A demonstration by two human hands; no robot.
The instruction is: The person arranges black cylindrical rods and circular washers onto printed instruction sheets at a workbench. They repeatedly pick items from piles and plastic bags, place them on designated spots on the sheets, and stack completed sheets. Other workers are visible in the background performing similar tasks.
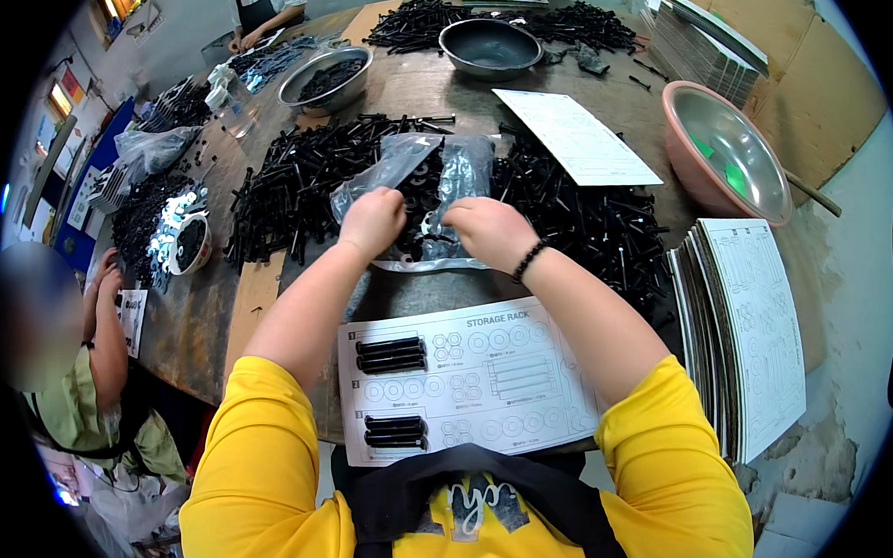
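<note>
Clear plastic bag (433,176), crumpled, open top raised away from the person, lower end pinched by both hands. It lies on a heap of black bolts (296,191) mid-bench, dark hardware visible inside.

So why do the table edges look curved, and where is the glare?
In the head view, the fisheye lens bends the table toward a black rim; glare sits on the clear plastic bags beyond both hands and inside the pink-rimmed metal bowl; the window at upper left is blown out.
</note>
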